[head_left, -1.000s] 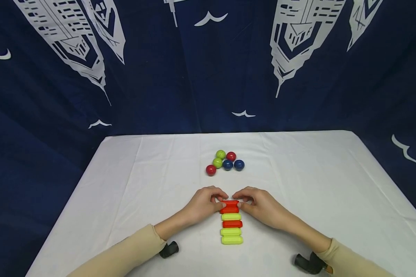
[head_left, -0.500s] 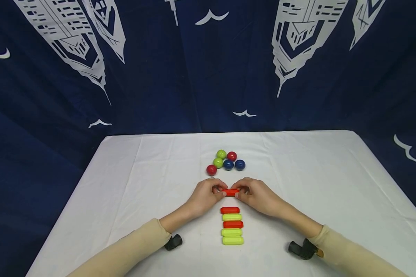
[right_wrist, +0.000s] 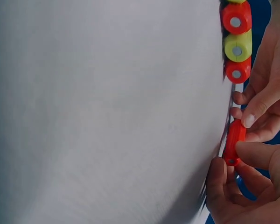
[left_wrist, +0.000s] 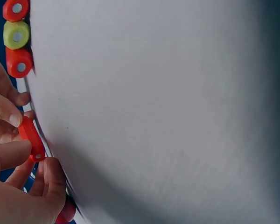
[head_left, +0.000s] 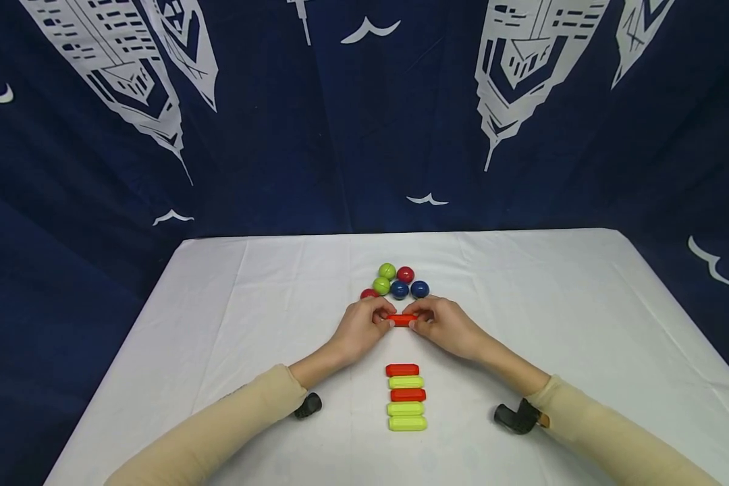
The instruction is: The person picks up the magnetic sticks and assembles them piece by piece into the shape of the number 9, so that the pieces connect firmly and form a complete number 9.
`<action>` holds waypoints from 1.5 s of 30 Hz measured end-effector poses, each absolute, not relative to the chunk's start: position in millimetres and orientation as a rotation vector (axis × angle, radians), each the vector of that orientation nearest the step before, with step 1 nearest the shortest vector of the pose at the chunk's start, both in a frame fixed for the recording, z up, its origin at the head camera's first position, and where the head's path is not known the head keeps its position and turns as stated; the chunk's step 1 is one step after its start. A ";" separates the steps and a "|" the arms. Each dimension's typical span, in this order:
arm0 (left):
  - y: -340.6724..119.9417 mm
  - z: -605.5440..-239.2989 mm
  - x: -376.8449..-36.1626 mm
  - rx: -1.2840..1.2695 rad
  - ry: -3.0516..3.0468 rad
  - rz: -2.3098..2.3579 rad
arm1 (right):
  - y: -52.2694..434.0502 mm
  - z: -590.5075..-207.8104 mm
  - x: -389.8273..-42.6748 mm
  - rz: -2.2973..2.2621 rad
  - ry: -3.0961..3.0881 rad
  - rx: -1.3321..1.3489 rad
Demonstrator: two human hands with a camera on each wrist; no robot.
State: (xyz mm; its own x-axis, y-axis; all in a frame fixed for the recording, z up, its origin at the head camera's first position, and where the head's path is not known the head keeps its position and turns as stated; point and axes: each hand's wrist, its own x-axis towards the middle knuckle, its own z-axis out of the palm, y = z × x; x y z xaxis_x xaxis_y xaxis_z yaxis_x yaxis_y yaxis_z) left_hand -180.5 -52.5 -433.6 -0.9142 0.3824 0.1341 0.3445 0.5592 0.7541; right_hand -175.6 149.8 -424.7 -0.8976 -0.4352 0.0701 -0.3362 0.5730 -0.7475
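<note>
Left hand [head_left: 361, 327] and right hand [head_left: 446, 326] pinch one red stick [head_left: 401, 319] by its ends — fingers curled, clamped on it, above white table [head_left: 231, 317]. Stick lies crosswise, just near of ball cluster [head_left: 397, 283]. Row of five sticks [head_left: 406, 397] — red and yellow-green — lies nearer, apart from hands.

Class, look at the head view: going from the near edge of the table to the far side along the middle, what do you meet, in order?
Stack of five sticks → red stick held between left hand and right hand → cluster of balls → dark blue curtain.
</note>
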 end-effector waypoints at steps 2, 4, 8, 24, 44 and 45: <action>-52.3 -433.6 -182.1 0.634 2.738 1.276 | 149.0 -425.4 -177.0 -1.212 2.683 -0.642; -52.7 -433.3 -183.6 0.633 2.736 1.261 | 148.3 -426.3 -178.2 -1.196 2.689 -0.624; -54.8 -433.1 -186.3 0.569 2.689 1.301 | 148.2 -427.3 -179.8 -1.184 2.691 -0.612; -56.4 -436.7 -188.4 0.456 2.617 1.377 | 163.8 -417.1 -202.0 -1.298 2.814 -0.394; -54.6 -435.3 -187.1 0.438 2.617 1.389 | 181.8 -424.6 -187.0 -1.211 2.607 -0.503; -54.4 -435.5 -187.2 0.438 2.617 1.395 | 181.6 -424.9 -185.7 -1.215 2.596 -0.505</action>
